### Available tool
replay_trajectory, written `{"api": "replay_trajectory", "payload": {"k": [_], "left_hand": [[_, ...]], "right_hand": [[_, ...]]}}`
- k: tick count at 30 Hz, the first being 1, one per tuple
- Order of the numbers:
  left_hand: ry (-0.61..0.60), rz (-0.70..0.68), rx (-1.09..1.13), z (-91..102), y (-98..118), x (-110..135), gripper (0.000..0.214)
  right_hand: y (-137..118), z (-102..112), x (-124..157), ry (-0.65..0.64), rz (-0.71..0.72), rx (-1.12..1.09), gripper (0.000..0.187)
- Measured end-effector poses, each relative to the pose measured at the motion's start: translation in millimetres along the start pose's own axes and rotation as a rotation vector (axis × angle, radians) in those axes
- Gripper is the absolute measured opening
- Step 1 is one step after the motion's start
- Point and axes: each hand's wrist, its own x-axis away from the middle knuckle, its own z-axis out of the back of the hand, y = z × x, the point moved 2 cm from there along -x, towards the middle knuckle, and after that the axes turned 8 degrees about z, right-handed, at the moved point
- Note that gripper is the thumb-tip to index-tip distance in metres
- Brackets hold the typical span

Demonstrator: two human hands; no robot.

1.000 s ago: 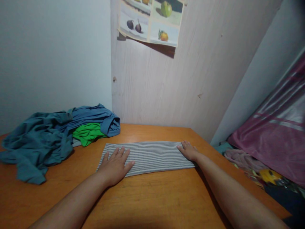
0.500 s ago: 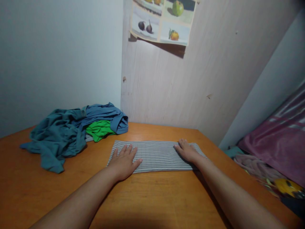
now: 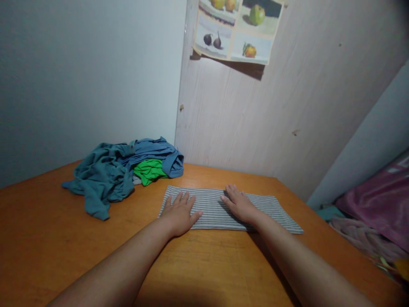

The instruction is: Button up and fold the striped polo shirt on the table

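Observation:
A grey-and-white striped cloth, which looks folded into a long rectangle, lies flat on the orange-brown wooden table. On its left end rests my left hand, palm down with the fingers spread. My right hand lies over the cloth a little right of its middle, fingers stretched out and partly apart. Neither hand grips anything. The cloth's right end shows beyond my right wrist, and parts of the fabric are hidden beneath both hands.
A crumpled pile of clothes sits at the back left: a teal garment, a blue one and a bright green one. Walls border the table's back. Pink fabric lies past its right edge. A fruit poster hangs above.
My right hand has slid left along the cloth, from near its right end toward the middle. My left hand stays on the left end. The whole view has shifted slightly.

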Motion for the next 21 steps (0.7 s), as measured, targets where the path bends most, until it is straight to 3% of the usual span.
{"api": "replay_trajectory", "payload": {"k": [3,7,12,16,19,21], "left_hand": [[0.005,0.0,0.017,-0.8,0.4,-0.1,0.08],[0.004,0.0,0.041,-1.6,1.1,0.7,0.081],[-0.005,-0.004,0.069,-0.1,2.0,2.1,0.083],[-0.018,-0.01,0.075,1.9,1.9,3.3,0.084],[-0.016,-0.022,0.083,1.3,-0.5,3.2,0.084],[-0.01,-0.035,0.095,0.1,-3.3,2.6,0.084]], "right_hand": [[-16.0,-9.8,0.0,-0.062,0.019,-0.01,0.088],[-18.4,-9.3,-3.5,-0.123,0.0,0.01,0.088],[-39.9,-4.1,-15.0,-0.02,0.071,0.058,0.083],[-60.9,-17.7,-15.9,-0.071,0.147,0.051,0.081],[-59.6,-19.8,-12.2,-0.069,0.157,-0.012,0.081],[-50.0,-14.1,-5.4,0.004,0.176,-0.089,0.081]]}}
